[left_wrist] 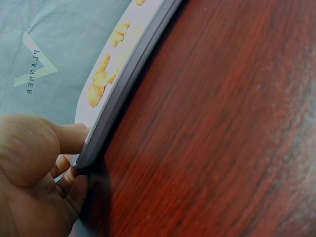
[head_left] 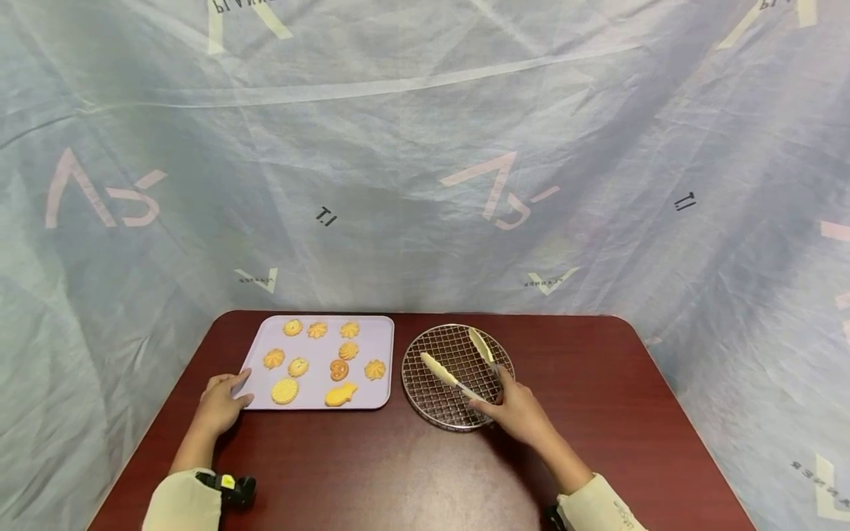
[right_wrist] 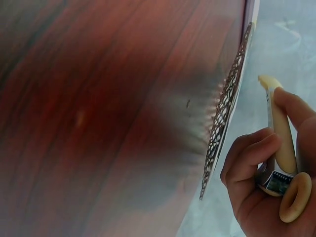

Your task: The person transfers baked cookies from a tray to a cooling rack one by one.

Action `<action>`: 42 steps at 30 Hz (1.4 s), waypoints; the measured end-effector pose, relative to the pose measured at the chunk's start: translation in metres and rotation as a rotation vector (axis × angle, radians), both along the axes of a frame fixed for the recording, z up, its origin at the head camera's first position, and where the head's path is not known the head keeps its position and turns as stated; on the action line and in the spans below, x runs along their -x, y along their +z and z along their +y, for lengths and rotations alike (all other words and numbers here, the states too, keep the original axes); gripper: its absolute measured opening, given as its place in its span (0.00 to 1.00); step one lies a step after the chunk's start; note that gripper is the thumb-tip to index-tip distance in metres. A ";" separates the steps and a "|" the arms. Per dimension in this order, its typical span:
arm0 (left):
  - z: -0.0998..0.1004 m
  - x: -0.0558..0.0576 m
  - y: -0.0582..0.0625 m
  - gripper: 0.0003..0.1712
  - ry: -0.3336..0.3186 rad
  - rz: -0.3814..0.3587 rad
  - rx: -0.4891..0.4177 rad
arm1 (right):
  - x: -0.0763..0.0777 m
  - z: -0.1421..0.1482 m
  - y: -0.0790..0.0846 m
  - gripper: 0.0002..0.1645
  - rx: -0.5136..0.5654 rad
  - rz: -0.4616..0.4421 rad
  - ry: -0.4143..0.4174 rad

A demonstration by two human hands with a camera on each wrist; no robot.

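My left hand (head_left: 222, 404) grips the left edge of a pale lilac baking tray (head_left: 312, 382), near its front corner. In the left wrist view the thumb lies at the tray's rim (left_wrist: 101, 123), with the other fingers around the corner. Several cookies (head_left: 285, 391) of different shapes are spread on the tray, among them a fish-shaped one (head_left: 341, 394) and a pretzel-shaped one (head_left: 339, 369). My right hand (head_left: 521, 413) holds tongs (right_wrist: 282, 138) with cream tips and a ring at the handle end. The tong arms are spread apart over a round wire rack (head_left: 425, 398), nothing between them.
A dark red wooden table (head_left: 372, 472) carries everything, the tray at back left and the rack right of it. Grey printed cloth (head_left: 398, 243) hangs behind the table and along both sides. A black wrist camera (head_left: 232, 488) sits at my left cuff.
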State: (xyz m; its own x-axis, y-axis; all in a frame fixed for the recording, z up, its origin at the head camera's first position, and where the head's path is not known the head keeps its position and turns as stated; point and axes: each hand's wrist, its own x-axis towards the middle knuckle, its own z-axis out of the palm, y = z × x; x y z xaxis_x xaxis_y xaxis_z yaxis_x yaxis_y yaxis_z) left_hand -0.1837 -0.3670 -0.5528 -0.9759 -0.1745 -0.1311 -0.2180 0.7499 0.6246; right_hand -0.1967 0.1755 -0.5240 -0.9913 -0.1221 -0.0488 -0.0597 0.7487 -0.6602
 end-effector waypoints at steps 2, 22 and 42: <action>0.000 0.001 0.000 0.35 -0.001 -0.003 0.000 | -0.001 -0.002 0.000 0.58 -0.004 0.002 0.009; 0.002 0.001 0.003 0.35 0.024 -0.008 -0.002 | 0.000 -0.028 0.000 0.57 -0.010 0.030 0.116; 0.001 0.002 0.001 0.35 0.015 -0.016 0.005 | -0.001 -0.049 -0.002 0.62 -0.067 0.035 0.174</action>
